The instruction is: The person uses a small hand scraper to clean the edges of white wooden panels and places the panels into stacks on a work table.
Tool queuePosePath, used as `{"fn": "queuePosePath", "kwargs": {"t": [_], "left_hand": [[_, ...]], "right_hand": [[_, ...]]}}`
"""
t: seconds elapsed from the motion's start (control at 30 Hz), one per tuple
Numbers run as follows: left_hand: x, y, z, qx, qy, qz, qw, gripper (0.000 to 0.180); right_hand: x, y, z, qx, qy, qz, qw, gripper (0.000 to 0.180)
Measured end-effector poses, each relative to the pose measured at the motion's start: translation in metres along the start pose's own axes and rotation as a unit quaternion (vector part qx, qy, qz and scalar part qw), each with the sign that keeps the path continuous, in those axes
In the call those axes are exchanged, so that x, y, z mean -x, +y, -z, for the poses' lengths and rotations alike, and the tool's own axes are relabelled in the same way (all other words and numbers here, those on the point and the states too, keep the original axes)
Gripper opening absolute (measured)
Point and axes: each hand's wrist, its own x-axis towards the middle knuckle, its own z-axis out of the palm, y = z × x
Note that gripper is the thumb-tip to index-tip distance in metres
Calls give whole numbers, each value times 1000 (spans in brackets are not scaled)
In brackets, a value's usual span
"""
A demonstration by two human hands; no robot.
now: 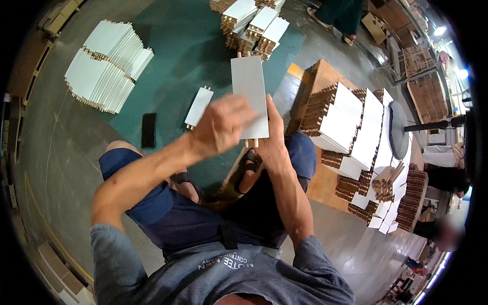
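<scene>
My right hand grips a white rectangular panel from its right side and lower end. The panel has short wooden pegs sticking out at both ends and is held up above my knees. My left hand is over the panel's lower left part, blurred by motion, with its fingers curled in. Whatever those fingers may hold is hidden. A smaller white pegged panel lies on the green mat, just beyond my left wrist.
A black phone-like slab lies on the mat. White panels are stacked at left and at the far side. At right, more panel stacks stand on a wooden board, near a round dark fan-like disc. A person's legs show far right.
</scene>
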Motion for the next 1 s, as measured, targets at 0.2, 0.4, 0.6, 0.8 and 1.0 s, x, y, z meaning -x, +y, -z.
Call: {"fn": "queuePosePath", "kwargs": {"t": [0.2, 0.4, 0.6, 0.8, 1.0], "left_hand": [[-5, -9, 8, -30, 29, 15, 999, 24], [-10, -34, 1, -79, 42, -22, 996, 27], [26, 24, -14, 59, -59, -45, 995, 22], [-24, -25, 21, -46, 109, 43, 992, 14], [-32, -53, 20, -89, 125, 60, 986, 11]], "right_hand": [[9, -8, -10, -41, 50, 32, 997, 51], [2, -2, 1, 17, 52, 31, 998, 53], [6, -8, -31, 21, 58, 58, 996, 58], [5, -3, -19, 46, 44, 27, 998, 59], [5, 5, -21, 52, -7, -4, 999, 54]]}}
